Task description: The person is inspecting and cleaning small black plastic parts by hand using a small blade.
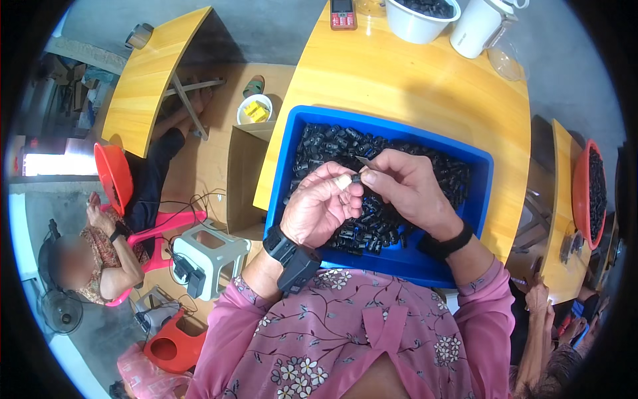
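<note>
Over a blue plastic bin (392,118), my two hands meet at the fingertips. Pinched between the thumb and fingers of my left hand (312,205) is a small black plastic part (355,179). My right hand (415,193) is closed on a thin, pointed metal blade (365,161), whose tip sticks out past the fingers. Its handle is hidden in the palm. The right thumb is close against the black part. Many similar small black cylindrical parts (329,143) lie loose in the bin below both hands.
At the table's (352,73) far end are a red phone (343,16), a white bowl (415,26) of black parts and a white jug (477,30). A cardboard box (242,183) and a pale stool (209,256) stand left. Other people sit on both sides.
</note>
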A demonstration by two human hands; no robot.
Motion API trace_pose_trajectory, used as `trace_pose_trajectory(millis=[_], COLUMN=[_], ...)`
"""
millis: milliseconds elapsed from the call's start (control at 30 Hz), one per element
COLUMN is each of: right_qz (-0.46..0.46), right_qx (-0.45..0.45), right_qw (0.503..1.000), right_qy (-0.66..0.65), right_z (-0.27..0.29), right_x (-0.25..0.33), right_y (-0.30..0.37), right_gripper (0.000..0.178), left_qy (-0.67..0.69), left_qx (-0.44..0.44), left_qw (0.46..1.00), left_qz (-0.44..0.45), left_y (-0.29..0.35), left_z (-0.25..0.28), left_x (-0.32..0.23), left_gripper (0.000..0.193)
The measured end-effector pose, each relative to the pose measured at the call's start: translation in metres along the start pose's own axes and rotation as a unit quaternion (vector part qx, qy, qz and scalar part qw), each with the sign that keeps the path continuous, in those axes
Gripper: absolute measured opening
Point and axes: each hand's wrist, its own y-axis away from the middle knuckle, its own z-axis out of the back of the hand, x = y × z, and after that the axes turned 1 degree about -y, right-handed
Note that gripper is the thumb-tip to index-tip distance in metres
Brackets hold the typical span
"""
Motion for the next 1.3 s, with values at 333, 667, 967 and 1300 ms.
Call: trace_pose_trajectory(millis=[333, 667, 967, 1300], right_qz=[0.005, 0.103, 0.087, 0.054], right_qx=[-0.002, -0.007, 0.02, -0.007], right_qw=[1.0, 0.995, 0.995, 0.998], right_qy=[-0.021, -0.01, 0.034, -0.025], right_z=[-0.002, -0.005, 0.003, -0.001], right_x=[-0.004, -0.015, -0.01, -0.007], right_y=[-0.003, -0.003, -0.004, -0.004], right_gripper=[0.019, 0.015, 0.01, 0.019], left_qy=[0.051, 0.016, 0.033, 0.023], left_qx=[0.006, -0.01, 0.029, 0.012], left_qw=[0.998, 1.0, 0.998, 0.999], left_qz=[0.047, 0.012, 0.038, 0.048], left_y=[0.001, 0.001, 0.0, 0.0], left_z=[-0.005, -0.01, -0.002, -0.009], left_x=[-0.002, -0.001, -0.001, -0.003], left_gripper=[0.011, 0.008, 0.012, 0.016])
